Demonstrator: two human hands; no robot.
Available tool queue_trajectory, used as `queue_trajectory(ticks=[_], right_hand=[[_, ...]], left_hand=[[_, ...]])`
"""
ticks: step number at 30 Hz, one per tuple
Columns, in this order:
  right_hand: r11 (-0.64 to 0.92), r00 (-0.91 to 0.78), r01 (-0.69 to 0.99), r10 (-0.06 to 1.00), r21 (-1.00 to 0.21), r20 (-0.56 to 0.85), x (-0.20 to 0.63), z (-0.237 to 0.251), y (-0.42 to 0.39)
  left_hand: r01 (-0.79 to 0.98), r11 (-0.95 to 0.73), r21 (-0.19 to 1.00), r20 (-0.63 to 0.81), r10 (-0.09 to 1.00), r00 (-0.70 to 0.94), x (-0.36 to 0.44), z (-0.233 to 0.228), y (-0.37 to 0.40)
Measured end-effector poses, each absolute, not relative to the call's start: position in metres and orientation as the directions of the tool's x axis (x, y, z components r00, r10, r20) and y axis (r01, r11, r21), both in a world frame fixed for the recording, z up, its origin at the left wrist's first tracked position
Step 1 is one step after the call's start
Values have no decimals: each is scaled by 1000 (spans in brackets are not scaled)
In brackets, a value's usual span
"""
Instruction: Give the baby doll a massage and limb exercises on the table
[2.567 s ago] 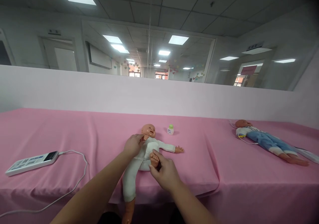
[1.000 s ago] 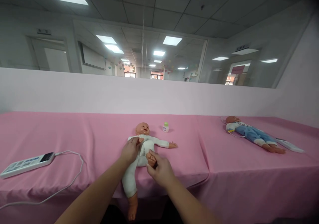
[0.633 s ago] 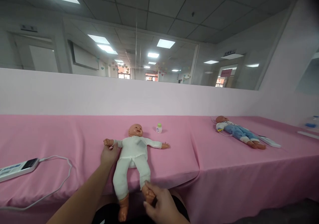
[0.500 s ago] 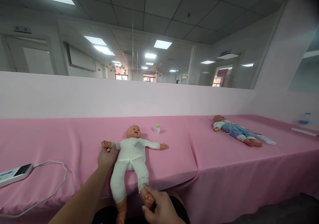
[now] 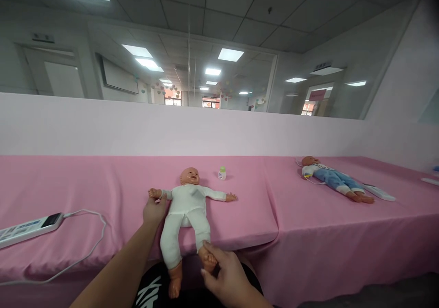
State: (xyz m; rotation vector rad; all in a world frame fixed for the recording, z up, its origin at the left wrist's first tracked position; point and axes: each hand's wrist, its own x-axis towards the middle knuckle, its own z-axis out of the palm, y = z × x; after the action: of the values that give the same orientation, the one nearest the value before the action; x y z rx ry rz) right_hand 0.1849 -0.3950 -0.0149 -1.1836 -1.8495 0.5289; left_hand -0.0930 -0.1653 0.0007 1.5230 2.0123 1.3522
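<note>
A baby doll [image 5: 188, 200] in white long-sleeved clothing lies on its back on the pink-covered table [image 5: 130, 180], its head toward the wall and its lower legs past the table's front edge. My left hand [image 5: 154, 210] is closed round the doll's forearm near the wrist, on the left side of the picture. Down at the front, my right hand [image 5: 228, 271] grips the doll's foot and ankle on the right side, the foot lying between thumb and fingers. The doll's other leg hangs free over my lap.
Beyond the doll's outstretched arm stands a small bottle [image 5: 222, 174] with a green cap. At left lies a white handheld device [image 5: 30, 230] with a cable [image 5: 103, 225]. A second doll [image 5: 332, 179] in blue trousers lies at right, beside a white device [image 5: 379, 192].
The view has turned slightly left, so everything sits further right in the picture. Both hands keep their hold on the doll's arm and foot.
</note>
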Motion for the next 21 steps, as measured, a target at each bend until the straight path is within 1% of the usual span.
queue_trajectory(ticks=[5, 9, 11, 13, 14, 17, 19, 21], right_hand=[[456, -191, 597, 880, -660, 435, 191, -14, -397], [467, -210, 616, 874, -635, 439, 190, -3, -397], [495, -221, 595, 858, -633, 463, 187, 2, -394], [523, -214, 569, 839, -634, 500, 184, 8, -388], [534, -202, 560, 829, -633, 521, 182, 10, -384], [538, -151, 547, 817, -641, 557, 178, 23, -361], [519, -120, 553, 824, -652, 554, 174, 34, -341], [491, -104, 588, 834, -644, 541, 168, 45, -318]], left_hand=[[588, 10, 809, 283, 870, -404, -89, 4, -171], [614, -105, 782, 371, 871, -323, -83, 4, -171], [667, -204, 716, 466, 852, -240, -79, 1, -171], [744, -309, 593, 561, 821, -106, -74, -2, -172], [777, -349, 524, 583, 812, -28, -71, -4, -173], [837, -398, 376, 560, 817, 137, -67, -10, -175], [857, -404, 320, 546, 818, 182, -66, -13, -176], [865, -408, 291, 543, 815, 202, -66, -14, -176]])
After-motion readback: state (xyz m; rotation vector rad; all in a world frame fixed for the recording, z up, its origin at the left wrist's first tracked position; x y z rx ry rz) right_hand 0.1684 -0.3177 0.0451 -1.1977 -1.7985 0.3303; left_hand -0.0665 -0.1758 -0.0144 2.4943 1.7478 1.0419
